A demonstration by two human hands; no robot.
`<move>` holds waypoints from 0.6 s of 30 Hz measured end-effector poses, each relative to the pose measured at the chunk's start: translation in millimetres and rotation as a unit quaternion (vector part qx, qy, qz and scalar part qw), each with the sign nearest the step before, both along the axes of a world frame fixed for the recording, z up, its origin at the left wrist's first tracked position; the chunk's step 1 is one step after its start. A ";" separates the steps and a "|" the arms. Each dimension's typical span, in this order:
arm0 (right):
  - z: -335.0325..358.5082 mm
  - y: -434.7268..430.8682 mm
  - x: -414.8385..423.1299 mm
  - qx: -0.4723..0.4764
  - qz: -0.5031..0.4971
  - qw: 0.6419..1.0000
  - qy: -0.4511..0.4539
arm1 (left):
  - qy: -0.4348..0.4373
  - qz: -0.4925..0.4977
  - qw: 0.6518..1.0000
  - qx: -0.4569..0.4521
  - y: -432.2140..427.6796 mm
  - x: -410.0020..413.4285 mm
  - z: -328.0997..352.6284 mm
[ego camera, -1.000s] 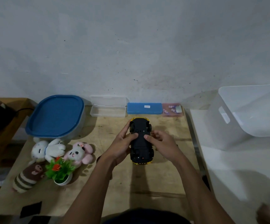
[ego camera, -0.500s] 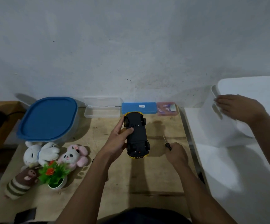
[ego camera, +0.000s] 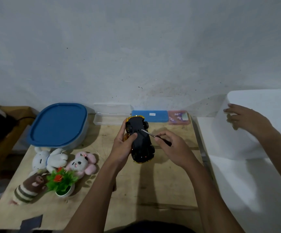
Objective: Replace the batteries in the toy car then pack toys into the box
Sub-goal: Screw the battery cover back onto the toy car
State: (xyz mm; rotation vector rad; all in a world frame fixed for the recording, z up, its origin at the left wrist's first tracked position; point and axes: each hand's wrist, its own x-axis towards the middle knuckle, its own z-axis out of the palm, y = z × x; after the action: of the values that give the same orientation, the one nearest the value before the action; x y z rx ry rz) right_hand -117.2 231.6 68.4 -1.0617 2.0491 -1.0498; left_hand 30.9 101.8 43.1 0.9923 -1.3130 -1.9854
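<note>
Head view: one camera, looking down over both forearms at a wooden table (ego camera: 153, 190).
Left hand (ego camera: 122, 148): fingers curled round the toy car (ego camera: 140, 140), thumb pressed on its black underside.
Right hand (ego camera: 173, 148): fingertips pinched together on the dark handle of a screwdriver (ego camera: 149, 133).
Toy car: belly up in the left fingers, yellow nose pointing away; the screwdriver tip meets the underside just beyond the left thumb.
Step in hand: opening the battery cover, by my reading; packing not yet begun.
Next move: likely seating the tip squarely in the screw and turning it while the left fingers hold the car steady. The screw itself is too small to see.
Toys: white rabbit plush (ego camera: 49, 159), pink plush (ego camera: 81, 163), striped brown plush (ego camera: 30, 187), well left of the left fingers.
White box (ego camera: 254, 140): well right of the right fingers; another person's hand (ego camera: 242, 120) rests on it, fingers spread.
Writing: blue case (ego camera: 144, 116) beyond the car bears a small white label, unreadable.
</note>
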 end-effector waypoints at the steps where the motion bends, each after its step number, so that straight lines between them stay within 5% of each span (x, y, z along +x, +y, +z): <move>1: -0.4 -0.6 0.8 0.002 -0.001 1.000 0.008 | -0.001 -0.001 1.000 -0.002 0.4 0.3 0.3; 18: -0.7 -3.8 3.3 0.013 -0.025 0.999 0.026 | 0.002 -0.009 1.000 -0.006 1.3 1.5 -0.3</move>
State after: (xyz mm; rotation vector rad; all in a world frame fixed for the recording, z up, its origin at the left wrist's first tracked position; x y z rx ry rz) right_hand -114.0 227.8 67.8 -1.0391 2.1360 -1.0273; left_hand 32.3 103.1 42.8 0.9749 -1.3336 -1.9894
